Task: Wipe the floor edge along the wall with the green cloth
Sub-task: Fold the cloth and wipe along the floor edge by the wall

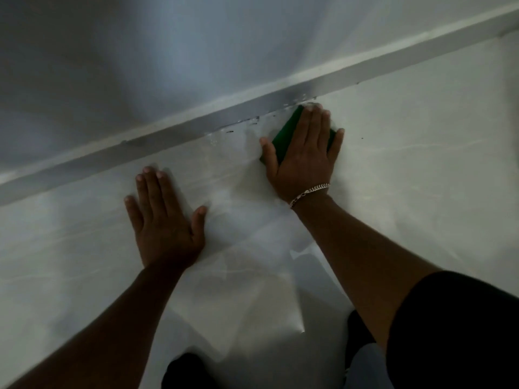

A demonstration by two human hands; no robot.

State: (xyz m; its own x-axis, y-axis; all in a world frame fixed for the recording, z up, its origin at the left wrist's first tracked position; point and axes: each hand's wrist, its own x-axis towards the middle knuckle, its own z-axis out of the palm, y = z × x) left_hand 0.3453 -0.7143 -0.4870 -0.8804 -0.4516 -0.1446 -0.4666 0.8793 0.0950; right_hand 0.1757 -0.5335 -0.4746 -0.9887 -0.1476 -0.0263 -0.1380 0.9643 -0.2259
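Most of the folded dark green cloth (286,136) is hidden from me under the right hand (304,158); I see only a strip at its 9 o'clock side and a sliver past the little finger at 3 o'clock. That hand lies flat on top of it, palm down, fingers spread and straight, pressing rather than gripping, with a silver chain bracelet (309,193) at the wrist. The fingertips look slightly smeared, and the whole view is dim.

The cloth lies on the pale glossy floor (421,164), its far end at 12 o'clock right up against the grey skirting strip (196,127) at the foot of the white wall (196,51). Small dark specks (241,124) dot the floor edge at 10 o'clock from the cloth; what they are I cannot tell.

The left hand (165,217) rests palm down on bare floor at 8 o'clock from the cloth, well apart, fingers lightly splayed, holding nothing.

I can read no writing anywhere.

The floor edge runs free toward 2 o'clock and 8 o'clock. Dark shapes at 6 o'clock are cut off by the frame.
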